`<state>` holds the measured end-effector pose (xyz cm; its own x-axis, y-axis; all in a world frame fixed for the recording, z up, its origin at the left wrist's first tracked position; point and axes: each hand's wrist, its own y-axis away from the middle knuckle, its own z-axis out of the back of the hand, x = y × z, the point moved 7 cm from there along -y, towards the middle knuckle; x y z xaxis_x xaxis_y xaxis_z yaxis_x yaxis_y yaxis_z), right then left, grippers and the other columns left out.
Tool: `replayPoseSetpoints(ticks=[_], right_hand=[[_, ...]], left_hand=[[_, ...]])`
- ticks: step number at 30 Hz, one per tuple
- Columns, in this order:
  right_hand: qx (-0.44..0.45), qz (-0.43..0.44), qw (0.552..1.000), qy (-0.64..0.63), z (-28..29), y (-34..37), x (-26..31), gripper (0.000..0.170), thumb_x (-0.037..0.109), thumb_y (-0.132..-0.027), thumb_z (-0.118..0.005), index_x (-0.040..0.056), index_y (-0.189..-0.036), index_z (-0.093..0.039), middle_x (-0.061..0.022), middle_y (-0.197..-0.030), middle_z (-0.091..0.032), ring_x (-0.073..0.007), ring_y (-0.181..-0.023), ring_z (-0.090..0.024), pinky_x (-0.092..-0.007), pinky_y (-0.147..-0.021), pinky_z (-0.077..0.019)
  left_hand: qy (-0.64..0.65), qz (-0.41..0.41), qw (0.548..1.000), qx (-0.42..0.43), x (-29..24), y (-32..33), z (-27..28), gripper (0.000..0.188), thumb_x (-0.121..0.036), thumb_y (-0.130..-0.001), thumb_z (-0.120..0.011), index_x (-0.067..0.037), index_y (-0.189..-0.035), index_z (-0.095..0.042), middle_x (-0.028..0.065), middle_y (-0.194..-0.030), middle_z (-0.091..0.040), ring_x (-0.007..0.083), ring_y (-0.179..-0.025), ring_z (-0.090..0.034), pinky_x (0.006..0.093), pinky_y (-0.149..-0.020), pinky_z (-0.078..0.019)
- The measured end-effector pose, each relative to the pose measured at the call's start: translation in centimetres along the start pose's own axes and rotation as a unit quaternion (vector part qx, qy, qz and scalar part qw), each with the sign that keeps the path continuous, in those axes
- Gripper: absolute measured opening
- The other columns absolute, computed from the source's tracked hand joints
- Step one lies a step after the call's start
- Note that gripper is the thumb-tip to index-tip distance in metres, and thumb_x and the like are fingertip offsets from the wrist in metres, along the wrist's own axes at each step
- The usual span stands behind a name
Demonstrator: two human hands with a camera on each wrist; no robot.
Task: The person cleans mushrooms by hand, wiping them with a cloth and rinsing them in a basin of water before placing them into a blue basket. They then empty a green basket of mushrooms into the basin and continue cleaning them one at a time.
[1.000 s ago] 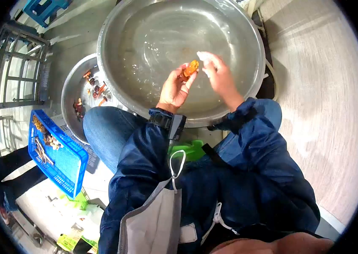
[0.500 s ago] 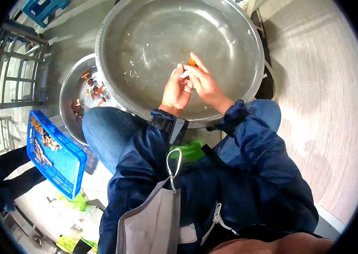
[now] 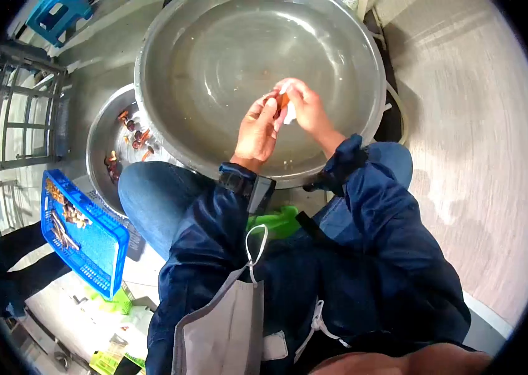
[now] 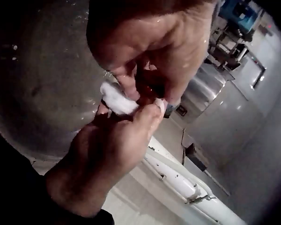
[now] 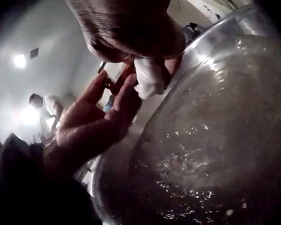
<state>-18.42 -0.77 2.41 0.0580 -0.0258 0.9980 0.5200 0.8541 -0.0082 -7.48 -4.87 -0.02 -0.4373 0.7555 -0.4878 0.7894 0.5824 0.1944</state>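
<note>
Over a large metal basin (image 3: 154, 75) of water, my left hand (image 3: 254, 134) holds a small orange mushroom (image 3: 284, 100) between thumb and fingers. My right hand (image 3: 313, 115) pinches a wet white cloth (image 3: 290, 114) against the mushroom. In the left wrist view the cloth (image 4: 117, 99) bunches out beside the right hand's fingers, and the mushroom is mostly hidden between the two hands. From the right wrist the cloth (image 5: 149, 77) hangs below the right hand, with the left hand's fingertips (image 5: 126, 89) close by.
A smaller metal basin (image 3: 98, 150) at the left contains several mushrooms (image 3: 142, 137) with reddish stems. Nearer lies a blue basket (image 3: 101, 250) with small pale and brown pieces. A blue stool (image 3: 58, 15) stands far left, and a pale hose (image 3: 401, 112) runs along the basin's right.
My right hand came from apart, at the right, to the left hand, and now works the white cloth around the orange mushroom. The left hand stays over the basin.
</note>
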Motion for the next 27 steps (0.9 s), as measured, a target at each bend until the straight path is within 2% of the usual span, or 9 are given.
replayPoseSetpoints(ticks=[4, 5, 8, 9, 13, 17, 20, 25, 27], right_hand=[[0.032, -0.028, 0.997, -0.062, 0.2, 0.4, 1.4, 0.028, 0.019, -0.098, -0.04, 0.0009, -0.111, -0.058, -0.0108, -0.114, -0.06, -0.0189, -0.115, -0.052, -0.0287, -0.093, -0.0412], [0.106, 0.081, 0.985, 0.109, -0.4, 0.4, 3.0, 0.028, 0.018, -0.098, -0.042, 0.0007, -0.112, -0.059, -0.0123, -0.12, -0.058, -0.0187, -0.115, -0.051, -0.0289, -0.094, -0.0409], [0.08, 0.172, 0.962, 0.198, -1.2, 1.0, 4.4, 0.026, 0.017, -0.097, -0.043, 0.0009, -0.11, -0.06, -0.0111, -0.116, -0.06, -0.018, -0.11, -0.054, -0.0297, -0.092, -0.0427], [0.045, 0.041, 0.996, 0.071, -0.5, 0.7, 3.4, 0.024, 0.016, -0.097, -0.043, 0.002, -0.108, -0.061, -0.009, -0.111, -0.063, -0.0172, -0.102, -0.058, -0.03, -0.088, -0.0449], [0.018, -0.058, 0.994, -0.094, 0.5, 0.0, 2.4, 0.022, 0.014, -0.095, -0.045, 0.0022, -0.106, -0.061, -0.0079, -0.107, -0.064, -0.0163, -0.095, -0.06, -0.0301, -0.084, -0.0466], [0.071, 0.171, 0.972, 0.143, -0.7, 0.7, 4.0, 0.02, 0.013, -0.094, -0.045, 0.0058, -0.102, -0.062, -0.0092, -0.101, -0.064, -0.0175, -0.09, -0.062, -0.0305, -0.077, -0.0484], [0.025, -0.006, 0.989, 0.147, 0.4, 0.1, 2.8, 0.021, 0.013, -0.095, -0.044, 0.0059, -0.1, -0.062, -0.0096, -0.095, -0.064, -0.0172, -0.086, -0.063, -0.0296, -0.072, -0.0486], [0.038, 0.093, 0.994, 0.034, -0.5, 0.0, 2.7, 0.022, 0.016, -0.095, -0.044, 0.0076, -0.104, -0.063, -0.0098, -0.095, -0.065, -0.0171, -0.082, -0.063, -0.0297, -0.071, -0.0486], [0.062, 0.096, 0.984, 0.134, -0.6, 0.2, 2.6, 0.022, 0.016, -0.095, -0.044, 0.0064, -0.104, -0.062, -0.0105, -0.095, -0.065, -0.0186, -0.084, -0.064, -0.0301, -0.074, -0.0487]], left_hand=[[-0.033, -0.029, 0.999, -0.026, -0.5, -0.1, 0.1, 0.028, -0.009, -0.09, -0.06, -0.003, -0.117, -0.052, 0.0067, -0.111, -0.058, 0.0151, -0.103, -0.056, 0.0268, -0.086, -0.0476], [-0.052, -0.038, 0.998, -0.022, -0.6, -0.3, 0.4, 0.03, -0.006, -0.089, -0.06, -0.002, -0.118, -0.051, 0.007, -0.111, -0.058, 0.0155, -0.104, -0.056, 0.0271, -0.088, -0.0472], [-0.06, -0.048, 0.997, -0.011, -0.7, 0.0, 0.1, 0.032, -0.001, -0.087, -0.061, -0.001, -0.117, -0.05, 0.0081, -0.111, -0.059, 0.0156, -0.103, -0.057, 0.0283, -0.09, -0.0467], [-0.063, -0.047, 0.997, 0.002, -0.5, 0.1, -0.2, 0.032, 0.0, -0.087, -0.061, -0.002, -0.116, -0.051, 0.0083, -0.11, -0.06, 0.0156, -0.103, -0.057, 0.0285, -0.09, -0.0466], [-0.095, -0.069, 0.993, 0.009, -1.2, 0.2, -1.0, 0.032, 0.0, -0.085, -0.064, -0.003, -0.114, -0.052, 0.0059, -0.105, -0.059, 0.0147, -0.099, -0.057, 0.0283, -0.089, -0.0463], [-0.207, -0.078, 0.975, 0.001, -1.5, 0.4, -1.0, 0.033, 0.0, -0.083, -0.066, -0.003, -0.113, -0.053, 0.006, -0.107, -0.06, 0.014, -0.098, -0.057, 0.0285, -0.088, -0.0463], [-0.213, -0.063, 0.975, -0.004, -0.9, 0.5, -0.9, 0.032, -0.001, -0.083, -0.067, -0.002, -0.111, -0.053, 0.0067, -0.106, -0.06, 0.0141, -0.099, -0.057, 0.0288, -0.088, -0.0463], [-0.166, -0.077, 0.983, 0.0, -0.9, 0.1, -0.1, 0.027, -0.003, -0.085, -0.065, -0.003, -0.109, -0.054, 0.0073, -0.107, -0.061, 0.0142, -0.099, -0.057, 0.0286, -0.088, -0.0466], [-0.151, -0.051, 0.987, -0.003, -0.5, 0.1, 0.4, 0.024, -0.003, -0.086, -0.064, -0.003, -0.108, -0.054, 0.0074, -0.11, -0.06, 0.0144, -0.101, -0.057, 0.0281, -0.088, -0.0468]])
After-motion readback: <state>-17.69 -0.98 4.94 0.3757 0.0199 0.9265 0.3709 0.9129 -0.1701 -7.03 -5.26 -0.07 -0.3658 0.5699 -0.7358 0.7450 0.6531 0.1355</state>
